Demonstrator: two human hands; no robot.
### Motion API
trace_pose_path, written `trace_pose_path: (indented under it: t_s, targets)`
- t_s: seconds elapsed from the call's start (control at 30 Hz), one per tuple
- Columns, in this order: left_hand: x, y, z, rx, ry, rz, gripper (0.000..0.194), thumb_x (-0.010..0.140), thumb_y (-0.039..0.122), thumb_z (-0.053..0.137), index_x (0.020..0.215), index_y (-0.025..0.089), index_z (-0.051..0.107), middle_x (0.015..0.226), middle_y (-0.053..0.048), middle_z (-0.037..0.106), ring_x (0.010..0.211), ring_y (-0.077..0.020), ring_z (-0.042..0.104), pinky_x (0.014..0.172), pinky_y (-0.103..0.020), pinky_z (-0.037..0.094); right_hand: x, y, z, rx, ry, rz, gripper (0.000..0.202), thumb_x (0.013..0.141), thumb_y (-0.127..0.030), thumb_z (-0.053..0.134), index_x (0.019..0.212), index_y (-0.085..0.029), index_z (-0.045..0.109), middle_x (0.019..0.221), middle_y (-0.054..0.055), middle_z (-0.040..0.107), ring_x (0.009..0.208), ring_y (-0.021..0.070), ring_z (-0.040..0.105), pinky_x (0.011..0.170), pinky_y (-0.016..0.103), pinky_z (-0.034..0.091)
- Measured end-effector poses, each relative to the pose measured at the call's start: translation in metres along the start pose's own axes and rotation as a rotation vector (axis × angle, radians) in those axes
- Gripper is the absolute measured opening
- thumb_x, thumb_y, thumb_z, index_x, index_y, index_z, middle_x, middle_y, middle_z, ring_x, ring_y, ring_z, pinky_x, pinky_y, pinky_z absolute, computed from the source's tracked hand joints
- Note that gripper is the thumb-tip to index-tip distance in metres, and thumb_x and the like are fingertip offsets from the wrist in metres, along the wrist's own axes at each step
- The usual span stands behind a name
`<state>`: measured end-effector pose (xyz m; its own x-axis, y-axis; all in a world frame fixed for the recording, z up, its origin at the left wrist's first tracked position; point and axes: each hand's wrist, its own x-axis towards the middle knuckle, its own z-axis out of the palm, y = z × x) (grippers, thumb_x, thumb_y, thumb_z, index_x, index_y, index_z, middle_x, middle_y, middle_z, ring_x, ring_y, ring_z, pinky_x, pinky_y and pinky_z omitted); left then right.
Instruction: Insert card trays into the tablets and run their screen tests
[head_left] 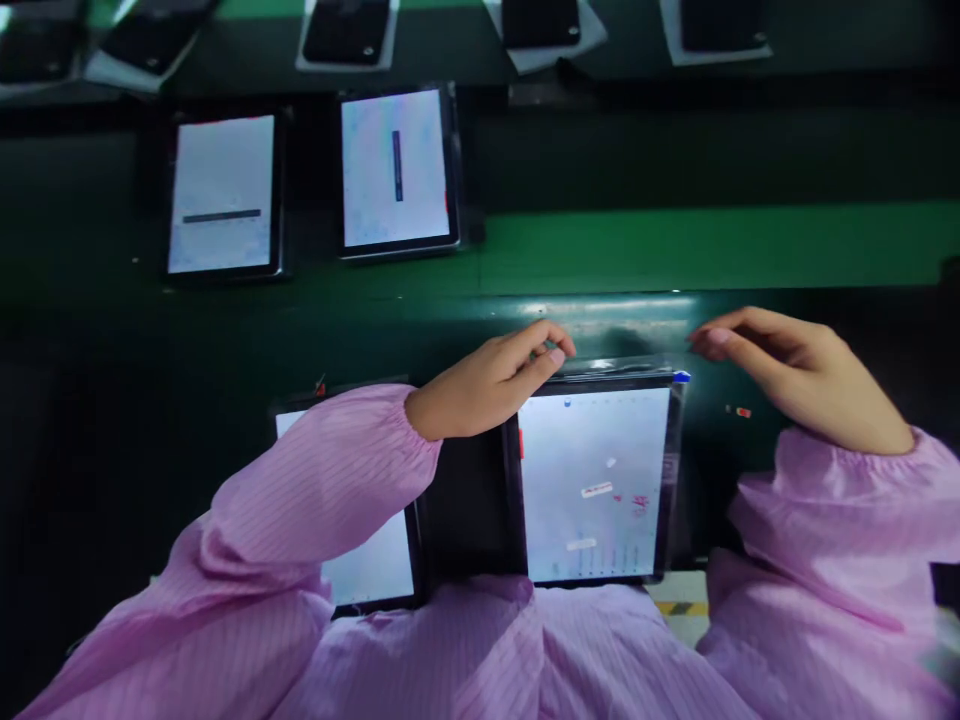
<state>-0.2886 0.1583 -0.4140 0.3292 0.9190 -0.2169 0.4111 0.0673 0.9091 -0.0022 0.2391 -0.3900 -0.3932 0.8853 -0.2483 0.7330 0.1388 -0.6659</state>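
Note:
A tablet (596,440) with a lit, whitish screen lies in front of me, a clear film edge showing along its top and right sides. My left hand (499,380) is over the tablet's upper left corner, its fingers curled in and the thumb close to the index finger. Beyond the upper right corner, near a small blue tab (681,377), is my right hand (806,375), thumb drawn in against bent fingers. Whether either pinches anything is too small to tell. Beneath my left forearm lies a second lit tablet (375,570), partly covered by the sleeve.
Two more lit tablets, one at the left (221,190) and one in the middle (420,170), lie farther back. Several dark devices on white sheets line the far edge, including a black one (349,30). A small red-and-white scrap (743,412) lies below my right hand.

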Motion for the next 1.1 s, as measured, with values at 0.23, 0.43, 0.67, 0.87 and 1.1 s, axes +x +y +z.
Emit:
trace_pose_path:
  t_s: [0.23,0.43,0.67,0.87,1.1]
  targets:
    - [0.005,0.005,-0.011,0.085,-0.176,0.12,0.021,0.095,0.025,0.039,0.095,0.022,0.059,0.049,0.008,0.029,0.042,-0.0089,0.025,0.047,-0.024,0.024,-0.074,0.074,0.028,-0.155,0.364,0.213,0.034,0.087,-0.053,0.052,0.091,-0.021,0.065,0.09,0.01,0.07,0.078,0.0263,0.065,0.066,0.039,0.051]
    - [-0.001,0.007,-0.013,0.096,-0.121,0.21,0.017,0.09,0.026,0.046,0.089,0.022,0.062,0.051,0.007,0.038,0.041,-0.0065,0.028,0.043,-0.022,0.023,-0.092,0.09,0.043,-0.345,0.365,0.131,0.032,0.087,-0.044,0.047,0.1,-0.019,0.063,0.098,0.013,0.062,0.094,0.0312,0.059,0.088,0.051,0.049]
    - [0.004,0.003,-0.019,0.051,-0.119,0.243,0.008,0.076,0.024,0.063,0.082,0.02,0.065,0.055,0.006,0.048,0.045,-0.0049,0.035,0.044,-0.019,0.031,-0.069,0.105,0.042,-0.342,0.224,0.07,0.028,0.086,-0.048,0.047,0.086,-0.022,0.057,0.09,0.011,0.055,0.087,0.0293,0.057,0.083,0.05,0.05]
    - [-0.009,0.008,-0.036,0.026,-0.347,0.182,0.016,0.074,0.026,0.065,0.086,0.022,0.055,0.055,0.009,0.035,0.049,-0.0067,0.029,0.046,-0.021,0.025,-0.066,0.068,0.035,-0.09,0.195,0.185,0.025,0.082,-0.048,0.063,0.084,-0.024,0.054,0.075,0.007,0.066,0.061,0.0227,0.063,0.061,0.039,0.053]
    - [-0.004,0.009,-0.039,-0.017,-0.489,0.226,0.023,0.08,0.02,0.056,0.072,0.021,0.035,0.055,0.009,0.025,0.049,-0.0066,0.023,0.047,-0.025,0.02,-0.041,-0.051,0.035,0.338,0.227,-0.155,0.011,0.081,-0.023,0.073,0.091,-0.025,0.076,0.071,0.0,0.068,0.059,0.0104,0.063,0.058,0.023,0.051]
